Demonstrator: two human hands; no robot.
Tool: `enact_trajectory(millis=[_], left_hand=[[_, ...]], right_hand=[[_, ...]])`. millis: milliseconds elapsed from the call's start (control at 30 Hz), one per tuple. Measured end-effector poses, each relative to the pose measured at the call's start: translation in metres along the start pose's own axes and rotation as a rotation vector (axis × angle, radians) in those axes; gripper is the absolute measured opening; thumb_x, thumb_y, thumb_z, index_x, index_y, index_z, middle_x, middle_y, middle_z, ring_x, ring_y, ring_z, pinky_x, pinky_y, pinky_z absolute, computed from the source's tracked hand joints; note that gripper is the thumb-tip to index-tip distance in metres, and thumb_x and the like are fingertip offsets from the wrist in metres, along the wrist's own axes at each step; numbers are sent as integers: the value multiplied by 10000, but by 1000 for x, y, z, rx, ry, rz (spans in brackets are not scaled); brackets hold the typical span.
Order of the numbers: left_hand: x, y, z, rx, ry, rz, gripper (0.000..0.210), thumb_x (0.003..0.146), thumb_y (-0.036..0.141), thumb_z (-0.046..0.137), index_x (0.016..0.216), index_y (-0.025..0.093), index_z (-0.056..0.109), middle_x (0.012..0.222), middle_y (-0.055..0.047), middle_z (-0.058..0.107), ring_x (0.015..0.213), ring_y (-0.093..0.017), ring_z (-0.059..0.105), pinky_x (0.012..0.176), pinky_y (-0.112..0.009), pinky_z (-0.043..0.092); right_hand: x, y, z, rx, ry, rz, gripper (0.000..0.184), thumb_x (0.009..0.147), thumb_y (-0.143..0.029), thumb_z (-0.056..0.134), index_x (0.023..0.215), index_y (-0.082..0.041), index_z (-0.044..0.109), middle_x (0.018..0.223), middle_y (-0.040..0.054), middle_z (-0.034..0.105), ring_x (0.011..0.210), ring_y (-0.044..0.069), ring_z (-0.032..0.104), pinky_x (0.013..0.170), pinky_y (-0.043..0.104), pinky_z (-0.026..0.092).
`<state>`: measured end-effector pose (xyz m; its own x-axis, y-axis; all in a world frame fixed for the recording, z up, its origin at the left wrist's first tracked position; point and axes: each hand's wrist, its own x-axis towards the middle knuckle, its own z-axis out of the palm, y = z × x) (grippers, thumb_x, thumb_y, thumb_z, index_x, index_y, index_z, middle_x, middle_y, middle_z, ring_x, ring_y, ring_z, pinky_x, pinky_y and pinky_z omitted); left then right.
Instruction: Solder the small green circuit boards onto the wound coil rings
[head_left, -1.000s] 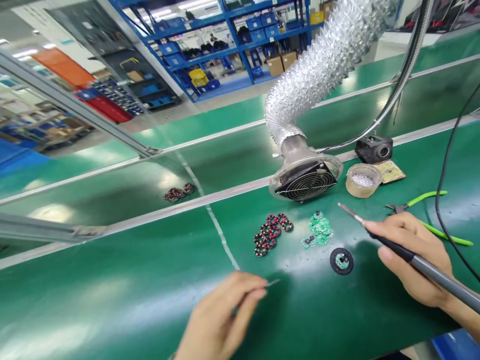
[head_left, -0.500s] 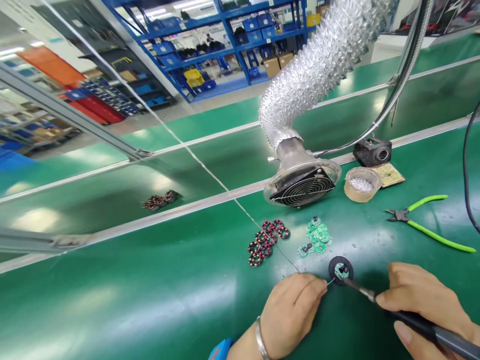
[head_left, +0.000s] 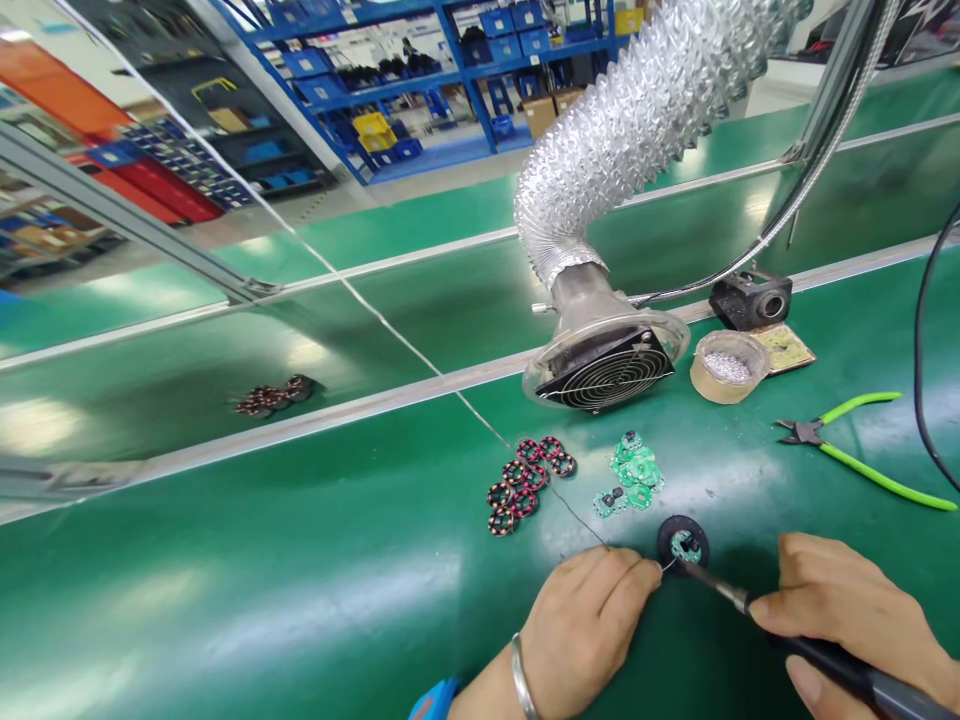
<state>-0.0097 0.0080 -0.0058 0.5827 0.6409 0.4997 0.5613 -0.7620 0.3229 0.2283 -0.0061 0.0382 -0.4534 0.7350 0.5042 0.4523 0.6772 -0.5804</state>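
A small green circuit board (head_left: 684,545) lies in a round black holder (head_left: 666,535) on the green bench. My left hand (head_left: 592,620) pinches a thin solder wire (head_left: 579,517), whose short free end reaches the board's lower left edge. In my right hand (head_left: 847,610) is a soldering iron (head_left: 840,662), gripped like a pen. Its tip meets the lower edge of the board close to the wire's end; I cannot tell whether the two touch. Behind the holder lies a loose pile of green circuit boards (head_left: 637,465), and left of it a cluster of wound copper coils (head_left: 525,480).
A fume extractor hood (head_left: 611,370) hangs from a silver flexible duct (head_left: 600,150) behind the boards. Green-handled cutters (head_left: 862,445), a round tub of silvery bits (head_left: 727,368), a sponge tray (head_left: 784,347) and a black iron stand (head_left: 750,300) occupy the right side.
The view has shifted slightly. My left hand has edged right, bringing the solder wire's end closer to the board. The iron's tip stays at the board's lower edge.
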Motion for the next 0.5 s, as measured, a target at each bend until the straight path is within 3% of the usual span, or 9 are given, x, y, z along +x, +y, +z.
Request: enact_trajectory(millis=[367,500], left_hand=[[0,-1,2,7,3,16,219,967,97,384,1037,153,584,827,-37,718,686,-144,662,615,-258,514],[-1,-1,-3,28,52,-31,162,936,101,460,1010,158,592,804,-29,704,677,-151,657,629,-267,524]], right_hand=[[0,0,2,44,15,37,266,739,-66,414,922,-213,537,559,-16,519,486,163,509,473,301,397],[-4,4,1,53,15,40,256,771,-75,417,958,-199,542,600,-2,536,525,166,523,503,313,414]])
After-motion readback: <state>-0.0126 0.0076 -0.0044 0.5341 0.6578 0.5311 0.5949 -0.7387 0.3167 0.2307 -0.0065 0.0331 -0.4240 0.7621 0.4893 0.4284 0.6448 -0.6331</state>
